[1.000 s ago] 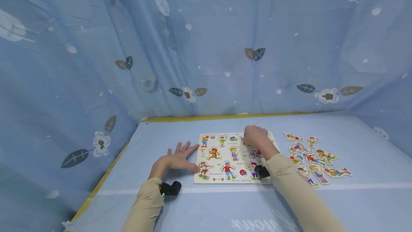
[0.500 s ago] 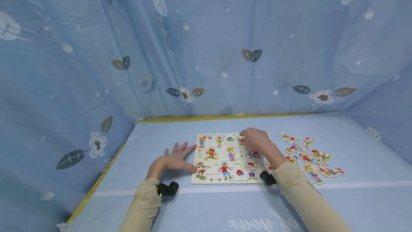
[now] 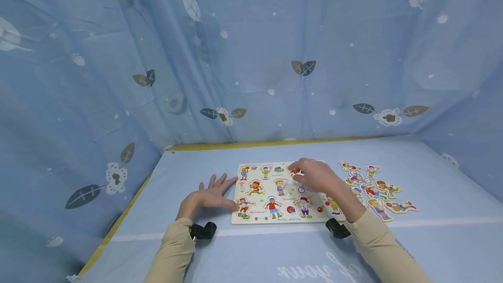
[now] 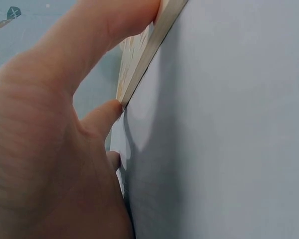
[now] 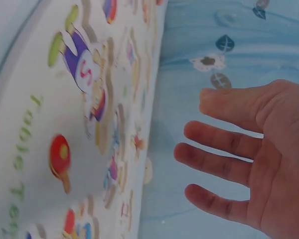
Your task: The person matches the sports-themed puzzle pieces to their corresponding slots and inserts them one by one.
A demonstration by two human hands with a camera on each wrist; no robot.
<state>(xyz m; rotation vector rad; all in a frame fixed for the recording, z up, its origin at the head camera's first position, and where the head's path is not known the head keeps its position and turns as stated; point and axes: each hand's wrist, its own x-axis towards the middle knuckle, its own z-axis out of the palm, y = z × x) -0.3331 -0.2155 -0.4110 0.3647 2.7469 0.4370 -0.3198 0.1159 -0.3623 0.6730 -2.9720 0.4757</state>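
- Curtain of blue cloth printed with leaves and flowers hangs beyond both hands and runs round to the outer side of the left one
- Table under a light blue cover carries everything, and both forearms, in tan sleeves, come in over its near edge
- Puzzle board lies flat between the 2 hands, with cartoon figures of children at sports set into it; it has not moved over the last second
- Loose cut-out pieces lie in a cluster on the cover to the outer side of the right hand, near the board but apart from it
- Left hand lies flat with its fingers spread, against the board's left edge; the left wrist view shows fingertips touching that edge, so it holds nothing and looks to be steadying the board, as it did 1 s ago
- Right hand hovers over the board's far right part; 1 s ago it was bunched low over that spot, and now the right wrist view shows it released, fingers straight and apart, holding nothing
- That change reads as a piece just let go into its slot, though whether it sits fully home is hidden under the hand
- 2 small black wrist cameras sit on the forearms just behind the hands
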